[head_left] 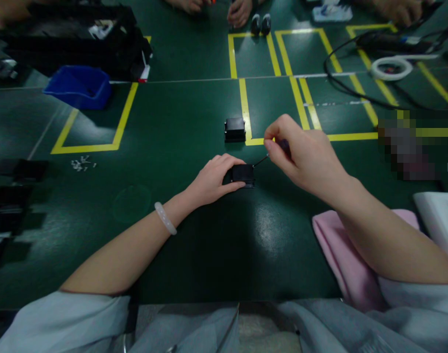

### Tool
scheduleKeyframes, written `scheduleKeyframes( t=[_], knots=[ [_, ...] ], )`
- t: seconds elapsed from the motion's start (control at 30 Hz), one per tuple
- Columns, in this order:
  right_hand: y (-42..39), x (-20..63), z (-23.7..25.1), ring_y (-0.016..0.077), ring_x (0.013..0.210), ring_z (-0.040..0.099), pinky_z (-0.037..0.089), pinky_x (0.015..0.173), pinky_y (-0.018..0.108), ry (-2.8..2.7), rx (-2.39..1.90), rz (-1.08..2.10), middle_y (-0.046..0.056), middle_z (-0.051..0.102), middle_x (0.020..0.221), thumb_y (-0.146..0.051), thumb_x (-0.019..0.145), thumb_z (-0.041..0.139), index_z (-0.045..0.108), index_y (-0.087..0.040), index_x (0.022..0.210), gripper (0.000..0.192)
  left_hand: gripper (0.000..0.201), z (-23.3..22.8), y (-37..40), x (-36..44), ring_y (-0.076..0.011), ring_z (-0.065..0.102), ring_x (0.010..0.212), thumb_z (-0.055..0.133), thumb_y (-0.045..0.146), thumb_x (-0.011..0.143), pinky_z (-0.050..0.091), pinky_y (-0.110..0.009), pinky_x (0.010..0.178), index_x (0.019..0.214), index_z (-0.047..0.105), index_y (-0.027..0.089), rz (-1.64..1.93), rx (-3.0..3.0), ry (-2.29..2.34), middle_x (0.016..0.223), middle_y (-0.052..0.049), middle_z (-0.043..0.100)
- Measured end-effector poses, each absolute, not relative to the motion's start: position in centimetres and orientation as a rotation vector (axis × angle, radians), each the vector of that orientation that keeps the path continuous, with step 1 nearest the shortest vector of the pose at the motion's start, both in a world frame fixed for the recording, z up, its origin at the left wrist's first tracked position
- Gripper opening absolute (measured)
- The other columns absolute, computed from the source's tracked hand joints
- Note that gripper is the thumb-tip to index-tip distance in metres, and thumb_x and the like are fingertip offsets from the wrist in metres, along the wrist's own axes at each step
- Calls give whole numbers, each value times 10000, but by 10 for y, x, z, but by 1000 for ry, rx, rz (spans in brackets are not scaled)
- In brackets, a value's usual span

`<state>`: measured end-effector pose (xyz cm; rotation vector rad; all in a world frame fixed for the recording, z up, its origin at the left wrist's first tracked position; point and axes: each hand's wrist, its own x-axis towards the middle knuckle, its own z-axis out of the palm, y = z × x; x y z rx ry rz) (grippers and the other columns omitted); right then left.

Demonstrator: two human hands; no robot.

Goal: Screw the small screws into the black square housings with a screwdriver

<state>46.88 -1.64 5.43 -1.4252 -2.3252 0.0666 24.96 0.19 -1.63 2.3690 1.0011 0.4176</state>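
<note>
Green table: two black boxes, left hand gripping one, right hand pinching a screwdriver.

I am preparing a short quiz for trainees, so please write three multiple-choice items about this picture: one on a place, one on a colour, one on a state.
1. Where is the second small black box?
A. Beyond the left hand, by a yellow line
B. Inside the blue bin
C. On the pink cloth

2. What colour is the bin at far left?
A. Red
B. Blue
C. White

3. What is the left hand doing?
A. Lying flat, empty
B. Raised in the air
C. Gripping a small black box on the table

Answers: 1 A, it sits on the green table against the yellow tape. 2 B, its walls are plainly blue. 3 C, the fingers wrap the box while the right hand holds a thin tool to it.
</note>
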Motion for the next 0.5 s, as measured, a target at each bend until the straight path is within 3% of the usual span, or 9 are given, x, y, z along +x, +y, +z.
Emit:
scheduleKeyframes(
  t=[0.13,0.33,0.5],
  knots=[
    [-17,468,55,139,619,571,360,567,268,-2317,-1431,64,23,626,769,-315,934,350,528,-167,1091,280,359,-16,2,250,-235,519,1052,584,394,892,406,-365,908,1191,538,201,422,2367,993,1163,-70,587],
    [-17,469,55,121,574,529,330,543,255,-2341,-1397,69,-1,592,699,-395,939,376,556,-183,1003,286,365,-16,1,250,-244,518,1052,572,407,893,408,-376,908,1190,535,199,417,2367,998,1169,-78,585],
    [-17,468,55,136,617,570,365,569,265,-2323,-1442,79,22,625,771,-310,935,351,528,-166,1082,273,363,-16,2,249,-234,518,1047,582,398,891,408,-366,905,1194,537,205,420,2366,1003,1163,-66,584]
  ],
)
